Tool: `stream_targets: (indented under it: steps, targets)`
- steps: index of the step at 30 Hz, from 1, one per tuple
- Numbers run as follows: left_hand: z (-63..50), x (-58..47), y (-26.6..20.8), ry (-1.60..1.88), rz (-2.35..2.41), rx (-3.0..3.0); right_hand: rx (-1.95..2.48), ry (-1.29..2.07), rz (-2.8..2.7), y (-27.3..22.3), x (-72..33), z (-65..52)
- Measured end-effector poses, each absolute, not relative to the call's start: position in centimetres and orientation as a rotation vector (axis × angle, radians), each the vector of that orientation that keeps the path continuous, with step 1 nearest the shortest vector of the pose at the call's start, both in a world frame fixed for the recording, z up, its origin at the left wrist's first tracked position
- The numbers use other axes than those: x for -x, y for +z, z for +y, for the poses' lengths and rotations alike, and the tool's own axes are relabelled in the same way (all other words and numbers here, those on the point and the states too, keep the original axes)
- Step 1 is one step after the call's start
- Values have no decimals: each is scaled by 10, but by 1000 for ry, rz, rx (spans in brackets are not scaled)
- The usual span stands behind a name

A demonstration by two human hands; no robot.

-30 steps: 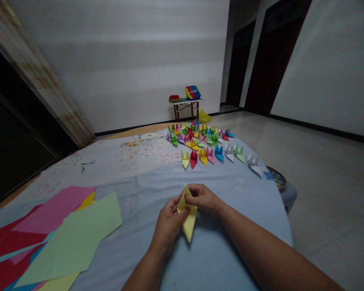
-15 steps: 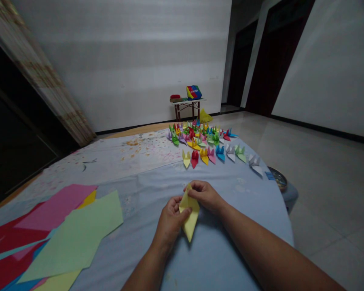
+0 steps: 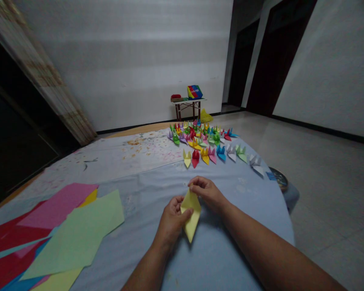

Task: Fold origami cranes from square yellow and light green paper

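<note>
A piece of folded yellow paper (image 3: 191, 222), shaped like a long diamond, is held between my two hands over the blue part of the tablecloth. My left hand (image 3: 173, 218) grips its left side, with the thumb lying flat across the middle and the fingers behind. At the upper tip, my right hand (image 3: 206, 190) pinches the paper between thumb and fingers. The lower point hangs free, directed toward me. Beyond my hands stands a row of folded paper cranes, among them a red crane (image 3: 195, 158) and a blue crane (image 3: 221, 152).
Loose coloured sheets lie at the left, a pale green sheet (image 3: 79, 234) and a pink sheet (image 3: 59, 204) among them. Several more cranes (image 3: 214, 138) crowd the table's far end. A round container (image 3: 279, 180) sits on a stool beyond the table's right edge.
My right hand has moved slightly up along the yellow paper to its upper tip, and more of the paper's upper part shows. My left hand keeps its hold.
</note>
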State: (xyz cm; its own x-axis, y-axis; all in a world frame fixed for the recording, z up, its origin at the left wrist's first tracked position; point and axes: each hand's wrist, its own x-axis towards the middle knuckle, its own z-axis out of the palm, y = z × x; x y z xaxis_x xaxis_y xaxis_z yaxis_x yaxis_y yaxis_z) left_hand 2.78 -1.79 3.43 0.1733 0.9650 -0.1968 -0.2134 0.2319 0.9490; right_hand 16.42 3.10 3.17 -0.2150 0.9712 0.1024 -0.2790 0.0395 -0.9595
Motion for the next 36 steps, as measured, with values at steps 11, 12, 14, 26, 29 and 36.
stream_targets:
  steps: [11, 12, 14, 26, 29, 36]
  targets:
    - [-9, -21, 20, 1248, 1001, -819, 980, 1454, -1393, 30, -166, 33]
    - [-8, -21, 19, 1271, 989, -813, 997, 1481, -1439, 29, -165, 33]
    - [-7, -20, 18, 1297, 984, -817, 1021, 1528, -1496, 27, -163, 32]
    - [-10, -21, 28, 1229, 968, -881, 1049, 1578, -1405, 29, -165, 31]
    - [-11, -19, 30, 1267, 891, -813, 1077, 1587, -1393, 31, -166, 31]
    - [-8, -16, 23, 1264, 951, -915, 1126, 1592, -1394, 33, -166, 32]
